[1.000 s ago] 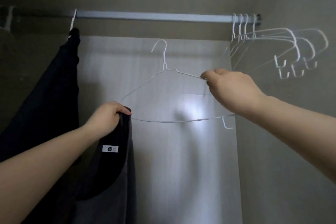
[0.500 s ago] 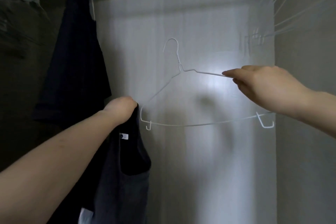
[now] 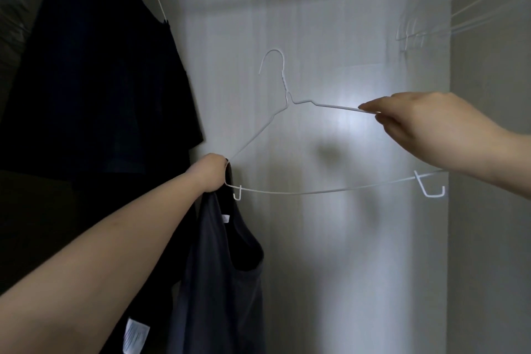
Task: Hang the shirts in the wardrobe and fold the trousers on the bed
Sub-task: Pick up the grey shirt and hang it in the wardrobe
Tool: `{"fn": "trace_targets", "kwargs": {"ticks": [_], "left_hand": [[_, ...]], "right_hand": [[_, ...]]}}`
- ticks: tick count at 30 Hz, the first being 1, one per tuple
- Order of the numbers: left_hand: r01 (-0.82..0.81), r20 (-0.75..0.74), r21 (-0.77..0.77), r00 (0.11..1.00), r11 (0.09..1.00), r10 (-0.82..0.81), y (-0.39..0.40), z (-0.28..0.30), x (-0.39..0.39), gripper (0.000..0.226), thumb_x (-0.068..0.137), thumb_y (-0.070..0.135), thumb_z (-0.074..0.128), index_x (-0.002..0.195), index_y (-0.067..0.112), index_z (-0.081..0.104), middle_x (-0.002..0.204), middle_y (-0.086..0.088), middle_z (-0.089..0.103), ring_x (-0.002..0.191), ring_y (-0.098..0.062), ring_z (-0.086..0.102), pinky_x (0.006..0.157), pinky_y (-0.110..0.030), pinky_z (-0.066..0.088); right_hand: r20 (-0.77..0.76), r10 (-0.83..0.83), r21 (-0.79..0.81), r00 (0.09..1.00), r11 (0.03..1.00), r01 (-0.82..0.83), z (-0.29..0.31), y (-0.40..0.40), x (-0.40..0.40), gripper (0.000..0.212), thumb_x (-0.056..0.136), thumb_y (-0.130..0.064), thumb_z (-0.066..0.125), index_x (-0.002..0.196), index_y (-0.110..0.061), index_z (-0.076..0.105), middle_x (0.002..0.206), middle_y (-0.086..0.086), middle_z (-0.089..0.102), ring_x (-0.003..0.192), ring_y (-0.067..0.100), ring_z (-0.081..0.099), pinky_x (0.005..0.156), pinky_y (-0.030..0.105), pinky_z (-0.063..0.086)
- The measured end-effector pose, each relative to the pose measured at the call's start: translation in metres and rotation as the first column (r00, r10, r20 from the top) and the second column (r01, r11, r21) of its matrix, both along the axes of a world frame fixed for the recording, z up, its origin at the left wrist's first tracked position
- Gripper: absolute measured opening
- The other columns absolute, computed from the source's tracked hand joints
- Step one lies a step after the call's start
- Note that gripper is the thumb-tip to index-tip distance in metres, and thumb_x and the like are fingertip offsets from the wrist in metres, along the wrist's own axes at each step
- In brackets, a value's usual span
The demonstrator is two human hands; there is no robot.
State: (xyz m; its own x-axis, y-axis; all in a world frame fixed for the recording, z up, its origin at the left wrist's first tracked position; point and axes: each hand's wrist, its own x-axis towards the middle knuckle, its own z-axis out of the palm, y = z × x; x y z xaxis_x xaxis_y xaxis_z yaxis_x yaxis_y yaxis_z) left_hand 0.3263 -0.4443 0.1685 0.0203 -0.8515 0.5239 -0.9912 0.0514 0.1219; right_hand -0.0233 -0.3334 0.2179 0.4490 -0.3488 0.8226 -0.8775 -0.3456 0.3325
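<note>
— What is going on inside the wardrobe?
— The right hand pinches the white wire hanger's upper arm, holding it level. The left hand grips the dark grey shirt by its neckline at the hanger's left tip, apparently to thread it on.
— And the other shirt?
— A black shirt already hangs at left.

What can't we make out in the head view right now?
- Wardrobe rail: cut off by the top edge.
- Spare hangers, top right: motion-blurred, count unclear.
- Left hand fingers: turned away, so whether the grey shirt is already over the white hanger end is unclear.
- Shirt label: too small to read.
- Hung black shirt: detail lost in shadow.
</note>
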Motion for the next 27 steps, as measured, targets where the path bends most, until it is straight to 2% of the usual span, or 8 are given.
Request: {"fn": "trace_targets", "kwargs": {"ticks": [4,9,13,16,20,23,25,27], "left_hand": [[0.074,-0.105,-0.026,0.992,0.997,-0.077,-0.002,0.001,-0.009,0.035,0.079,-0.010,0.041,0.104,-0.003,0.065,0.108,-0.020,0.065,0.102,-0.033,0.059,0.086,-0.035,0.049],[0.166,-0.198,-0.163,0.960,0.973,-0.197,0.006,0.002,-0.023,0.040,0.079,-0.011,0.043,0.111,-0.001,0.066,0.116,-0.018,0.064,0.111,-0.031,0.056,0.088,-0.028,0.044],[0.273,-0.264,-0.200,0.910,0.941,-0.320,0.013,0.005,-0.047,0.045,0.080,-0.009,0.042,0.114,0.006,0.066,0.117,-0.007,0.065,0.109,-0.024,0.058,0.079,-0.014,0.039],[0.324,-0.380,-0.232,0.838,0.917,-0.392,0.019,0.009,-0.065,0.049,0.083,-0.006,0.042,0.123,0.014,0.063,0.118,0.003,0.062,0.098,-0.014,0.058,0.061,0.003,0.037],[0.379,-0.498,-0.308,0.717,0.873,-0.487,0.026,0.012,-0.084,0.047,0.088,0.000,0.045,0.131,0.016,0.056,0.123,0.005,0.057,0.107,-0.011,0.055,0.075,-0.005,0.039],[0.454,-0.610,-0.330,0.567,0.828,-0.554,0.030,0.014,-0.087,0.015,0.092,0.018,0.049,0.098,0.021,0.062,0.095,0.004,0.053,0.090,-0.011,0.049,0.074,-0.015,0.037],[0.467,-0.674,-0.328,0.493,0.821,-0.550,0.030,0.014,-0.087,0.028,0.093,0.040,0.052,0.081,0.019,0.064,0.092,0.007,0.058,0.087,-0.007,0.054,0.081,-0.020,0.038],[0.431,-0.681,-0.333,0.505,0.839,-0.530,0.025,0.011,-0.089,0.038,0.090,0.053,0.054,0.075,0.019,0.062,0.092,0.008,0.054,0.086,-0.007,0.051,0.078,-0.017,0.036]], "right_hand": [[-0.008,-0.006,0.006,1.000,1.000,0.006,-0.004,0.000,0.002,0.038,0.097,-0.021,0.039,0.132,-0.022,0.052,0.117,0.004,0.065,0.101,0.032,0.061,0.075,0.038,0.048],[0.008,-0.011,0.035,1.000,0.999,0.010,-0.013,0.001,0.004,0.037,0.098,-0.021,0.040,0.132,-0.023,0.052,0.117,0.002,0.064,0.100,0.031,0.061,0.071,0.034,0.044],[0.018,-0.021,0.064,1.000,0.998,0.020,-0.020,-0.002,0.012,0.037,0.099,-0.022,0.038,0.134,-0.027,0.050,0.119,-0.003,0.062,0.103,0.027,0.060,0.071,0.032,0.043],[0.012,-0.031,0.111,0.999,0.993,0.029,-0.028,-0.003,0.018,0.038,0.100,-0.024,0.035,0.136,-0.028,0.047,0.121,-0.001,0.060,0.104,0.029,0.060,0.078,0.037,0.049],[-0.003,-0.044,0.178,0.999,0.983,0.044,-0.041,-0.008,0.021,0.039,0.100,-0.027,0.031,0.137,-0.030,0.044,0.122,-0.003,0.059,0.103,0.028,0.061,0.079,0.037,0.050],[-0.001,-0.033,0.161,0.999,0.986,0.033,-0.044,-0.009,0.014,0.039,0.100,-0.027,0.031,0.136,-0.030,0.044,0.120,-0.004,0.060,0.101,0.027,0.061,0.077,0.038,0.050],[-0.017,-0.028,0.143,0.999,0.989,0.030,-0.046,-0.009,0.010,0.040,0.100,-0.027,0.031,0.137,-0.031,0.043,0.117,-0.004,0.059,0.099,0.026,0.061,0.076,0.039,0.050],[-0.045,-0.047,0.139,0.998,0.989,0.053,-0.048,-0.011,0.008,0.040,0.100,-0.027,0.032,0.139,-0.031,0.042,0.115,-0.004,0.058,0.098,0.025,0.060,0.073,0.037,0.049]]}}
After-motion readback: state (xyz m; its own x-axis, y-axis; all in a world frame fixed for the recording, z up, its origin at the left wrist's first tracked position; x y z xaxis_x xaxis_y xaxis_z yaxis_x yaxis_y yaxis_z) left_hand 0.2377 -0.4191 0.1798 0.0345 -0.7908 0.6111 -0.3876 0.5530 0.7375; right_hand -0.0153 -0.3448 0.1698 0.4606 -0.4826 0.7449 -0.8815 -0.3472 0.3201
